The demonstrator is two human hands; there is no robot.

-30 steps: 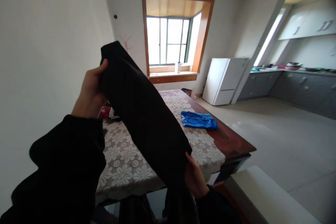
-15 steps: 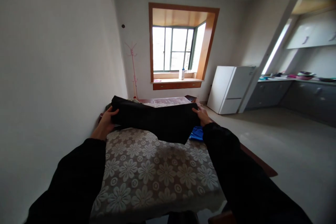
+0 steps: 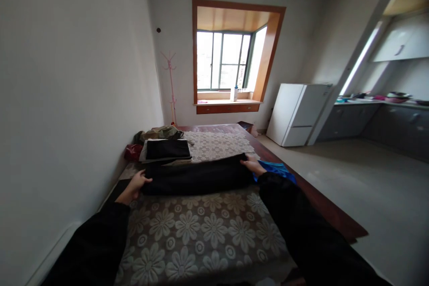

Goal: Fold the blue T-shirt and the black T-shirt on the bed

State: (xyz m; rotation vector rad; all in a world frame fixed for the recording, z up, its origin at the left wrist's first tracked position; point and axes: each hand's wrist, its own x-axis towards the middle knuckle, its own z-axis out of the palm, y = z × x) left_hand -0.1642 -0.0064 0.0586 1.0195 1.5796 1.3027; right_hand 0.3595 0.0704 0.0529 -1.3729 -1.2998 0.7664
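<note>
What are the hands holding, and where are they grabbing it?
A long folded black garment lying on the flowered tablecloth. The left hand grips its left end, the right hand its right end.

One long black garment [image 3: 197, 178] stretches between two hands, left hand [image 3: 136, 186] and right hand [image 3: 252, 166]. One blue cloth [image 3: 278, 170] lies just right of the right hand; one folded black piece [image 3: 167, 149] sits beyond the left.

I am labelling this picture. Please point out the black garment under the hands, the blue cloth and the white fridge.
black garment [image 3: 197, 178], head view, middle of the fabric
blue cloth [image 3: 278, 170], head view, visible folds
white fridge [image 3: 298, 114], head view, front door
</note>
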